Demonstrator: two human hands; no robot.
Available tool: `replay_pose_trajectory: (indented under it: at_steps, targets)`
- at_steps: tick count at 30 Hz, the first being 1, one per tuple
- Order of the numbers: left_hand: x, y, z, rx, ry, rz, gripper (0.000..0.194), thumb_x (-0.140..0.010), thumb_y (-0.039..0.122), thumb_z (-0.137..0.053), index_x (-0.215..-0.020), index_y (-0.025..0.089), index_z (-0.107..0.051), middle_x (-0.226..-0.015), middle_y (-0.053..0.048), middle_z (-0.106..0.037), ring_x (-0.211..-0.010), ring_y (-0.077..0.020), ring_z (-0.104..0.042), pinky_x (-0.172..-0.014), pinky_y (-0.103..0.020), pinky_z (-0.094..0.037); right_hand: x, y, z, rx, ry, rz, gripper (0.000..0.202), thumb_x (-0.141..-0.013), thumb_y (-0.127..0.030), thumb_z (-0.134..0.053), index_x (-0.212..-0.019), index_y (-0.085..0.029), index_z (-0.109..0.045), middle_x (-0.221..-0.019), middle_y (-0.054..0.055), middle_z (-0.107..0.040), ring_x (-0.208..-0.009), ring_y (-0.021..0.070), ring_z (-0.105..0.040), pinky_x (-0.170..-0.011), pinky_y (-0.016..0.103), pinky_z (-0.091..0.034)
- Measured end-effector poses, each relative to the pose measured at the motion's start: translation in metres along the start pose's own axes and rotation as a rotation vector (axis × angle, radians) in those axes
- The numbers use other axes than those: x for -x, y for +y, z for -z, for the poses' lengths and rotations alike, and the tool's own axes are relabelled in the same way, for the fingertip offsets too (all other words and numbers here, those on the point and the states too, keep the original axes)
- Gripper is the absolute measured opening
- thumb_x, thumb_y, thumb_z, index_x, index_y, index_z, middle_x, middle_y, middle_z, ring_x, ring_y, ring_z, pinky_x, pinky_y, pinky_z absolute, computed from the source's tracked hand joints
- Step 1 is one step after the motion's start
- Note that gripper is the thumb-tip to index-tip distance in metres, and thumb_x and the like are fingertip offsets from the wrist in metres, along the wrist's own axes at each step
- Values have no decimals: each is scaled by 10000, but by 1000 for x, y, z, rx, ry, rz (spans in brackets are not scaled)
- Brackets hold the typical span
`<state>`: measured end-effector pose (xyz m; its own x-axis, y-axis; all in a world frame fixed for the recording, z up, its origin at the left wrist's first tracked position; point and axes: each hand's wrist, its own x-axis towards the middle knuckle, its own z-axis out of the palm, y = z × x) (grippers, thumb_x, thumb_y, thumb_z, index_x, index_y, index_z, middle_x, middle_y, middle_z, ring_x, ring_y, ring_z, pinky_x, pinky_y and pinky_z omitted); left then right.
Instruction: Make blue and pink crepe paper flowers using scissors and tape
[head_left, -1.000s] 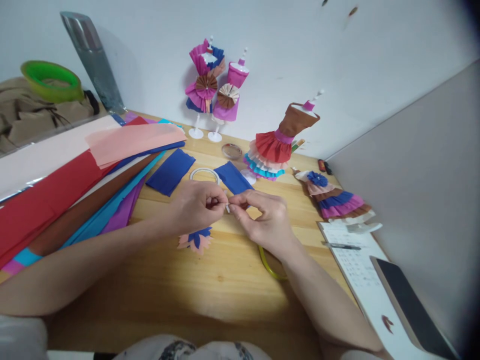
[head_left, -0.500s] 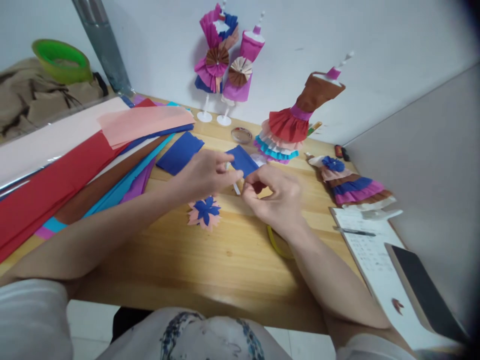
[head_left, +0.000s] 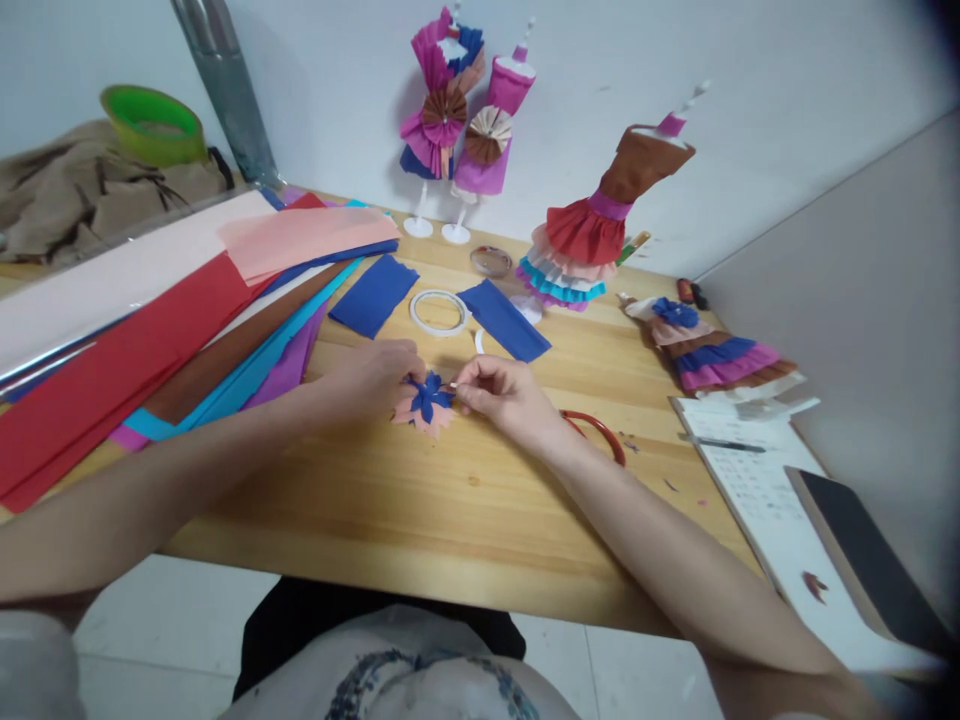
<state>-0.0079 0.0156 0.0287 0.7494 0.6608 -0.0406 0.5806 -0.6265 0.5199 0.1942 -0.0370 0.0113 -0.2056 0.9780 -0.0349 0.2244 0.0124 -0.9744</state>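
Observation:
A layered paper flower (head_left: 430, 399), blue petals over pink ones, lies on the wooden table in front of me. My left hand (head_left: 379, 380) reaches in from the left, its curled fingers closed at the flower's upper left edge; the fingertips are partly hidden. Just right of the petals, my right hand (head_left: 504, 398) pinches a small white strip, likely a bit of tape, between thumb and forefinger. Beyond the hands lie a white tape roll (head_left: 439, 331), a small curved white strip (head_left: 479, 342) and two blue paper pieces, one on the left (head_left: 375, 296) and one on the right (head_left: 510, 320).
Stacked coloured paper (head_left: 187, 345) covers the left side. Dressed mannequins stand at the back, one in brown and red (head_left: 585, 240). At right lie a paper dress (head_left: 720, 355), a written sheet (head_left: 727, 480) and a dark tablet-like object (head_left: 862, 550). A red curved handle (head_left: 607, 432) shows beside my right forearm.
Both hands have come down and nearer from over the tape roll to the paper flower. The tape roll now shows fully. The view has shifted slightly.

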Motion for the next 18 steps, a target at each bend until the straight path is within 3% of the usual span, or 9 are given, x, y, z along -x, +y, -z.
replay_pose_trajectory:
  at_steps: [7, 13, 18]
  targets:
    - [0, 0, -12, 1, 147, -1, 173, -774, 103, -533, -636, 151, -625, -724, -27, -635, -721, -143, -575, -671, -241, -387, 4, 20, -9, 81, 103, 46, 171, -761, -344, -624, -701, -193, -571, -592, -19, -575, -533, 122, -509, -557, 267, -397]
    - [10, 5, -13, 22, 159, 1, 148, -728, 107, -557, -600, 158, -610, -668, -27, -600, -653, -151, -542, -613, -260, -344, 0, 17, -15, 477, 162, 243, 140, -788, -147, -583, -655, -191, -580, -651, 3, -588, -622, 141, -536, -600, 267, -390]
    - [15, 9, -12, 118, 136, 61, 149, -703, 115, -559, -584, 160, -638, -627, -18, -615, -588, -132, -515, -552, -247, -314, 1, 14, -15, 526, 117, 367, 154, -810, -100, -593, -684, -185, -619, -707, 14, -568, -679, 147, -550, -627, 270, -412]
